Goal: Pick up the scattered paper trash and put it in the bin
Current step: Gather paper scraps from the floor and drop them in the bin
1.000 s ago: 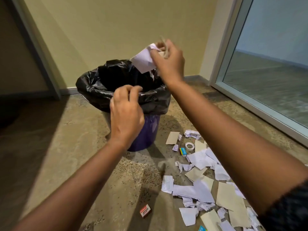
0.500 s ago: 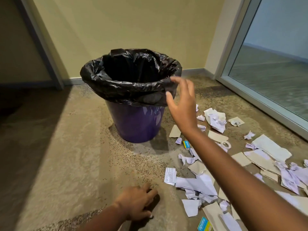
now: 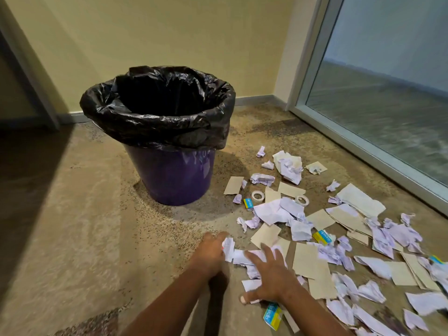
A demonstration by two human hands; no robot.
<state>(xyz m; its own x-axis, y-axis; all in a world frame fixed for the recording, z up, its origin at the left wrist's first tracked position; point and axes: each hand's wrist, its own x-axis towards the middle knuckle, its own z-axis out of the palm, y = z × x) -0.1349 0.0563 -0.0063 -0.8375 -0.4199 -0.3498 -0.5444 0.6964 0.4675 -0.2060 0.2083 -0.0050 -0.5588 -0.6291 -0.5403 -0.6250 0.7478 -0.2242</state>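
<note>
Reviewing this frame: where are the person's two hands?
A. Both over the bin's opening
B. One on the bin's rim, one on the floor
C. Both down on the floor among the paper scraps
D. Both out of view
C: the left hand and right hand are both low on the white paper scraps, well short of the bin.

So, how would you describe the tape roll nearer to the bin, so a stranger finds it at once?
Start at the purple bin with the black bag. Just right of its base, on the floor, lies a white tape roll, flat, beside a small blue and yellow box. The other roll lies farther right, among white papers.
</note>
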